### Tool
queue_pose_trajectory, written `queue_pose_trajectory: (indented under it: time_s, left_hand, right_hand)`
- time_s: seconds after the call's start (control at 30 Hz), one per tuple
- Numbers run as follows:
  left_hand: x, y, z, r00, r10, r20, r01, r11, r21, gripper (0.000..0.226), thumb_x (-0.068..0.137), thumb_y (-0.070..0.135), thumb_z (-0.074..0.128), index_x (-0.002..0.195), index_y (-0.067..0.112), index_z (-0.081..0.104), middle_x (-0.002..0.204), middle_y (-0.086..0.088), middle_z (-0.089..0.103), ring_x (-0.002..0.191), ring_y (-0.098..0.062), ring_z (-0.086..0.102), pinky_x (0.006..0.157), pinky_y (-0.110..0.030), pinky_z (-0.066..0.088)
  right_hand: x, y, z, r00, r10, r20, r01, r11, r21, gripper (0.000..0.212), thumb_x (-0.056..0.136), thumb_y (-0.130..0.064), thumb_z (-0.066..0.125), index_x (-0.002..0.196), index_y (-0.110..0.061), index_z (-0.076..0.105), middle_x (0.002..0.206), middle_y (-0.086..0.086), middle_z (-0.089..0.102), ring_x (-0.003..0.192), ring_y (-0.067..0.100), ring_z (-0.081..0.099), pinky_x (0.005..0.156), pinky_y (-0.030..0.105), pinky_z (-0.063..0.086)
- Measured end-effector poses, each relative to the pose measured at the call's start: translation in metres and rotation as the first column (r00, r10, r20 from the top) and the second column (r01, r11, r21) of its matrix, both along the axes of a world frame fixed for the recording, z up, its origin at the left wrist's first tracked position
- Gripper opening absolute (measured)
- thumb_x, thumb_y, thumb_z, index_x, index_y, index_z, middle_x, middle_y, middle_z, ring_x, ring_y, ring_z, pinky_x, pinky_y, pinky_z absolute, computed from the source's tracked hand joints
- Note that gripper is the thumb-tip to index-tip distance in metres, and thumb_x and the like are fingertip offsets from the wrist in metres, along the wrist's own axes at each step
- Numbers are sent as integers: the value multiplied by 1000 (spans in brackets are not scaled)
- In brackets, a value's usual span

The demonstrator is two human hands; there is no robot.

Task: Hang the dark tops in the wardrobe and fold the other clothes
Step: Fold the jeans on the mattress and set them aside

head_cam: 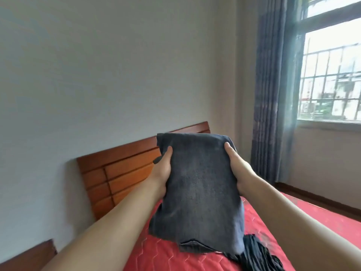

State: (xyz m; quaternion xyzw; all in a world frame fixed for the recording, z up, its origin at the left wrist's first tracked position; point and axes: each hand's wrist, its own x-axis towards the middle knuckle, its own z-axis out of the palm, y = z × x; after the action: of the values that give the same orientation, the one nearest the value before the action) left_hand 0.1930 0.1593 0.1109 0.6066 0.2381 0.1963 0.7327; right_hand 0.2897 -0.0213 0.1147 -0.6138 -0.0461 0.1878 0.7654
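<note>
While gripped by both hands, folded jeans (pixel 197 184).

Two hands are counted, a left hand (pixel 163 169) and a right hand (pixel 237 169). One folded dark denim garment (pixel 199 184) is seen between them, above one bed (pixel 175 257). One crumpled black garment (pixel 256 255) is counted on the bed. One wooden headboard (pixel 121 169), one curtain (pixel 273 90) and one window (pixel 332 71) are counted.

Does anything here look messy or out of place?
Only one thing: a dark ribbed garment lies crumpled on the red bed cover. The folded denim, held in the left hand and right hand, looks tidy.
</note>
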Motion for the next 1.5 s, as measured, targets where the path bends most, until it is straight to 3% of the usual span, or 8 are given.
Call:
queue_pose_trajectory:
  time_s: [0.2,0.3,0.53,0.63,0.73,1.07,1.33,1.5]
  left_hand:
    - [-109,48,-10,980,194,-34,-195,980,-34,56,83,72,53,108,24,67,98,-2,76,87,-23,74,69,-33,58]
    - [-176,78,-16,938,334,-90,-339,940,-43,58,81,76,50,111,28,61,110,-3,69,97,-22,66,78,-34,54]
    - [-346,156,-21,761,634,-136,-641,767,-14,69,87,72,45,132,19,52,117,-5,65,103,-25,63,87,-38,52]
    - [-406,186,-23,715,686,-135,-694,720,-17,64,88,71,45,127,22,59,102,-2,69,90,-21,66,65,-29,51]
    - [-455,212,-31,682,718,-141,-729,683,-44,60,88,71,46,118,23,64,89,0,72,81,-19,68,56,-25,49]
    - [-521,303,-65,598,774,-208,-799,598,-68,61,79,80,47,114,30,56,118,-4,65,108,-27,62,104,-49,44]
    - [-497,391,-48,338,938,-71,-903,345,255,75,87,55,61,146,34,20,134,4,49,109,-19,55,93,-39,47]
    - [-496,442,-27,448,878,-169,-870,471,143,65,80,66,61,132,28,54,115,5,67,102,-17,64,84,-34,51]
  right_hand:
    - [-60,87,-18,969,246,-19,-246,966,-82,81,68,-72,68,122,-12,59,104,5,66,96,27,62,97,47,47]
    - [-103,145,-28,920,390,-45,-392,915,-96,76,68,-73,67,117,-15,61,96,2,65,90,26,61,98,48,47]
    - [-241,264,-33,584,811,-27,-811,581,-73,84,59,-84,63,126,-34,59,115,-3,69,107,19,63,91,38,48]
    - [-292,303,-37,472,881,-28,-882,472,-4,81,56,-80,66,118,-29,65,106,-2,74,101,18,69,81,35,50]
    - [-338,339,-42,386,921,-55,-920,388,52,67,74,-73,59,117,-22,65,104,5,75,93,20,72,74,35,52]
    - [-399,459,-70,246,966,-75,-954,255,159,57,85,-65,52,112,-17,67,102,10,75,89,22,73,63,31,56]
    - [-375,576,-67,112,988,-103,-945,138,298,55,89,-58,52,113,-10,67,102,16,74,84,27,73,71,39,53]
    - [-366,641,-52,35,993,-110,-938,71,338,54,89,-57,53,109,-9,69,99,16,74,81,28,74,70,38,52]
